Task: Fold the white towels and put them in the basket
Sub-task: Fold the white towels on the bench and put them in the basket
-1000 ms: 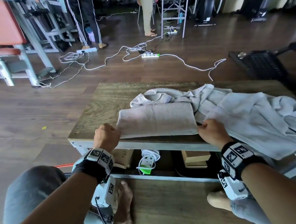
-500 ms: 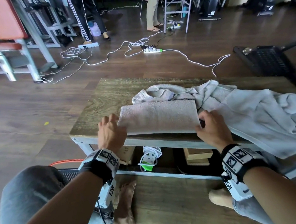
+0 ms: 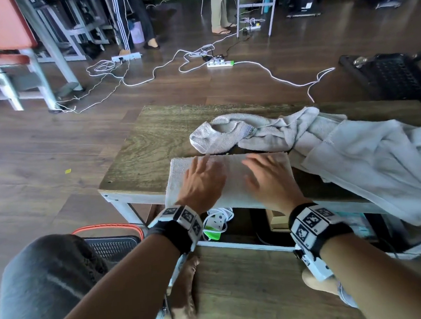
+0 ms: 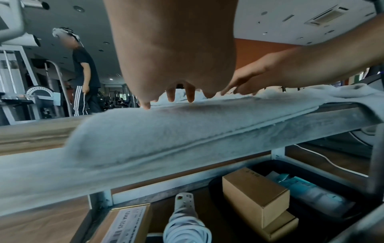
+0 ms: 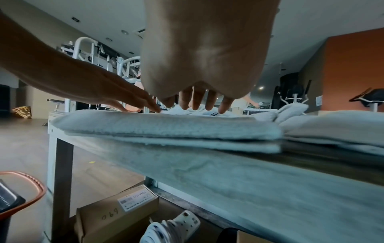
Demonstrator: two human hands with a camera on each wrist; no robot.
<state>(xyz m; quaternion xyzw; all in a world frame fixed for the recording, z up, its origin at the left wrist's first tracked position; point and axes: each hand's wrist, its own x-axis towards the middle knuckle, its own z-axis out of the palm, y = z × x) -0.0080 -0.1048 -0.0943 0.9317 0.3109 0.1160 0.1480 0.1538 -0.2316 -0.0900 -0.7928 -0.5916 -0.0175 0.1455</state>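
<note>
Folded towel (image 3: 231, 180): matt, nubby white terry cloth. Worktop (image 3: 154, 148): rough, dull grained wood on a pale painted metal frame (image 3: 123, 210). Boxes (image 4: 255, 197) beneath: matt brown cardboard.

A wooden table (image 3: 151, 148) carries a folded towel (image 3: 233, 180) and rumpled towels (image 3: 353, 154).

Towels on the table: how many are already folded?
1: the folded towel at the near edge, under both hands. The unfolded towels lie heaped behind and right; the heap may hide more.

bare tabletop (image 3: 149, 148) left, unfolded towels (image 3: 353, 154) crowding right
</note>
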